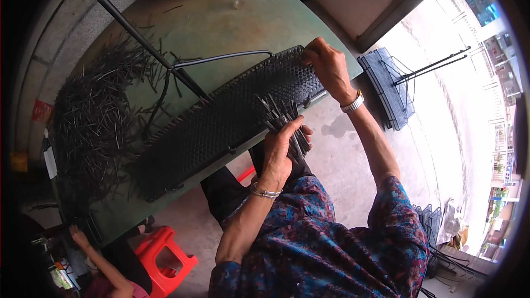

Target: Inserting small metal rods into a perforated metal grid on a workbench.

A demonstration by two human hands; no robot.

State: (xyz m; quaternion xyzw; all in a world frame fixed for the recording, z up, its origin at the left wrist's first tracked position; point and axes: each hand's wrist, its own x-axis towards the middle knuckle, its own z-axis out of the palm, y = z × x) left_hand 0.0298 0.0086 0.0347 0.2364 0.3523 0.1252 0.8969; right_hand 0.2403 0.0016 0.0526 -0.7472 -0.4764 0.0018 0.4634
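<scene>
A long black mesh panel [221,116] in a wire frame lies slantwise along the near side of the green table, a black pole [132,30] rising from it toward the upper left. My left hand [280,146] is closed round a bundle of thin black strips [276,111], held over the panel's near edge. At the panel's far right end my right hand [327,66] is closed, its fingertips pinched together against the corner. Whatever sits between those fingertips is hidden. Short strip ends stick up along the panel's far edge.
A big heap of loose black strips [94,116] covers the left of the green table [270,11]. Another mesh panel with a pole [386,88] stands on the floor at right. Near a red stool [164,259], another person's hand [79,236] reaches to the table's lower left corner.
</scene>
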